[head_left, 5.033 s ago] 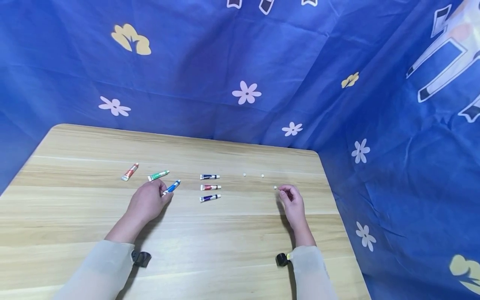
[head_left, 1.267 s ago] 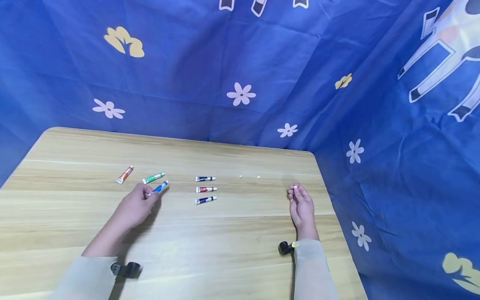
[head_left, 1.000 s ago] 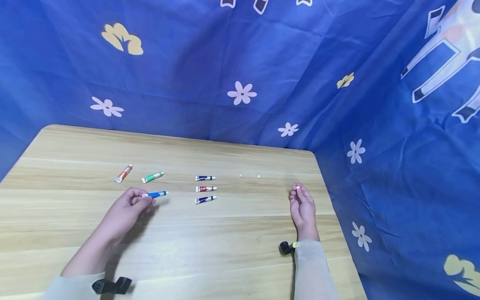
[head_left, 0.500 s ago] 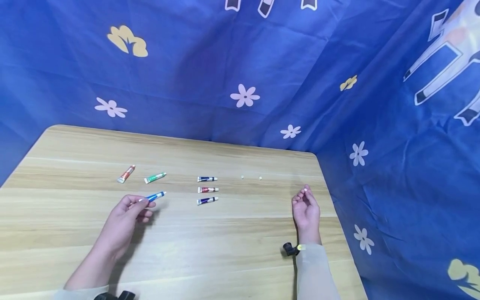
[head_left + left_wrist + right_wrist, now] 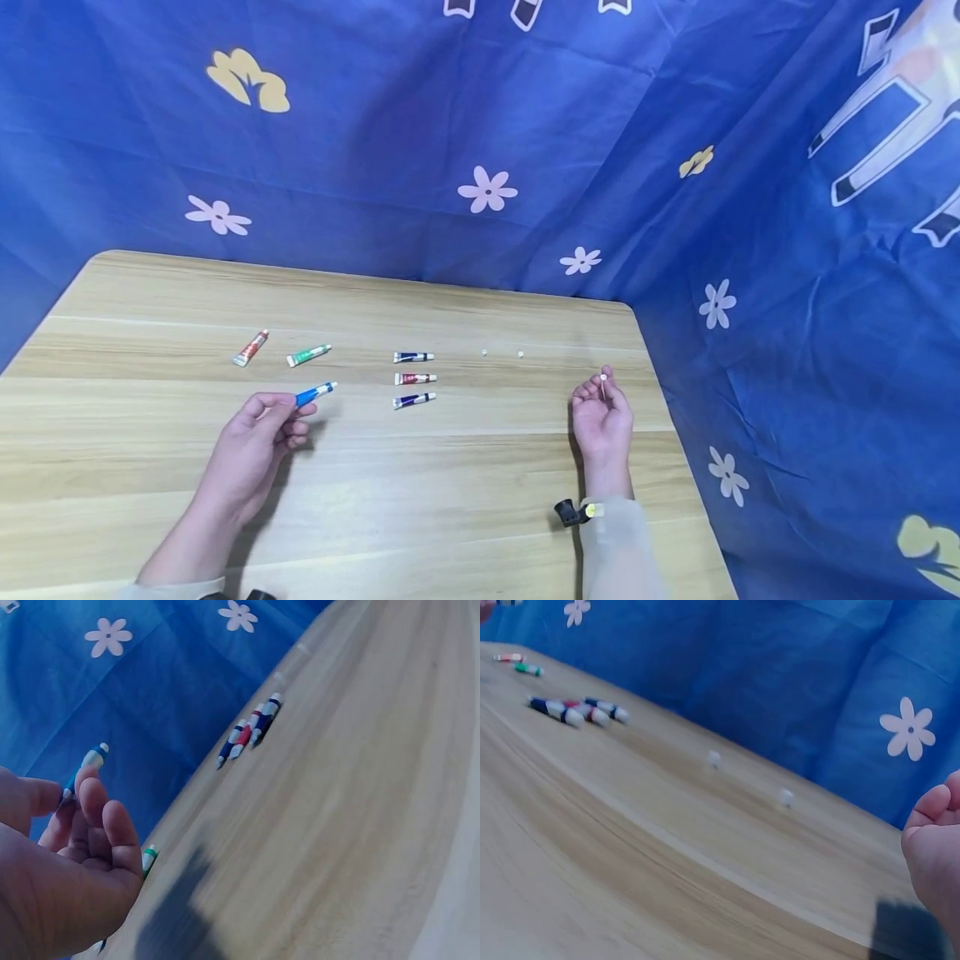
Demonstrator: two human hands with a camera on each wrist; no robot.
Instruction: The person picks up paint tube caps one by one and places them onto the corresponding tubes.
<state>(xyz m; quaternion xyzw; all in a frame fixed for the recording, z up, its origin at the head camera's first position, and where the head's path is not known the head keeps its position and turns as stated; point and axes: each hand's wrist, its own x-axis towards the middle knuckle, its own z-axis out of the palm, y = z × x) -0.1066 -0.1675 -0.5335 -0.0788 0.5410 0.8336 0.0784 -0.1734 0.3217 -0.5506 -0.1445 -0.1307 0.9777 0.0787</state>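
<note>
My left hand [image 5: 251, 450] pinches a blue paint tube [image 5: 315, 393] between thumb and fingers, above the table. The tube's narrow white end points right, and its tail is hidden by the fingers. In the left wrist view the same blue tube [image 5: 93, 759] stands out past the fingertips. At the right, my right hand [image 5: 602, 421] is turned palm up and pinches a small white cap [image 5: 603, 377] at its fingertips. The right wrist view shows only part of that hand [image 5: 941, 840], with the cap out of sight.
Beyond the left hand lie an orange-red tube [image 5: 251, 347] and a green tube [image 5: 309, 355]. Mid-table, a navy tube [image 5: 413, 357], a red tube [image 5: 415, 378] and a purple tube [image 5: 414, 401] form a column. Two white caps [image 5: 483, 352] lie right of them. Blue cloth [image 5: 360, 167] hangs behind.
The right hand has picked up the nearest white cap from the table and turned palm up. The left hand has drawn the blue tube nearer and leftward, away from the green tube.
</note>
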